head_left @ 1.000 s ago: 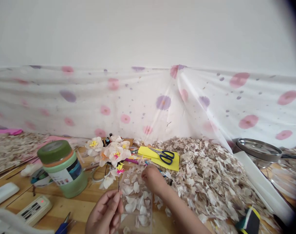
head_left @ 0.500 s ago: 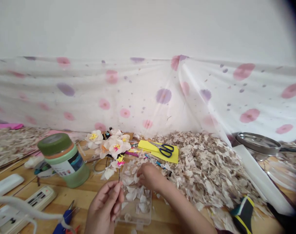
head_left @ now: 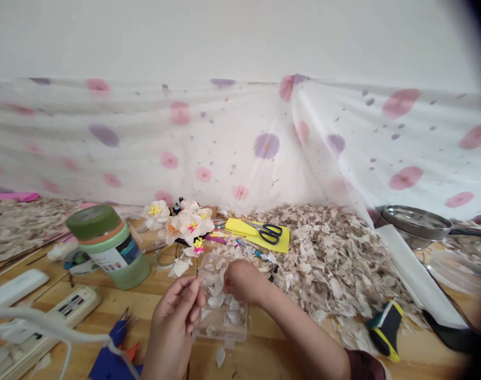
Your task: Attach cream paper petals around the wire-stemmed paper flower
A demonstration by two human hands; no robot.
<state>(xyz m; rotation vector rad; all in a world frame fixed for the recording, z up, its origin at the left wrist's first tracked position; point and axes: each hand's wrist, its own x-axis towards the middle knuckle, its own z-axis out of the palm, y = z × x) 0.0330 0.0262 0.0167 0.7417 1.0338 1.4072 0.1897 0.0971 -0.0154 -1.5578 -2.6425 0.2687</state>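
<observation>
Between thumb and fingers, my left hand [head_left: 181,311] pinches a thin dark flower stem [head_left: 196,268] held upright. A small yellow and pink flower centre [head_left: 198,246] tops it. My right hand [head_left: 242,282] reaches down over a clear plastic box [head_left: 220,336] of loose whitish petals [head_left: 217,302]. Its fingertips are down among the petals and mostly hidden, so I cannot see whether they hold one. Finished white flowers [head_left: 191,224] with yellow and pink centres lie just behind the box.
A green-lidded jar [head_left: 109,248] and a power strip [head_left: 70,316] stand to the left. Scissors [head_left: 270,233] rest on yellow paper [head_left: 240,227] behind my right hand. Dried petals [head_left: 335,258] pile up on the right, near a yellow-black tool handle [head_left: 386,330] and a steel pan [head_left: 416,221].
The camera view has tilted slightly down, so the table sits higher in frame. My left hand still holds the stem; my right hand stays over the petals with its fingers lower among them.
</observation>
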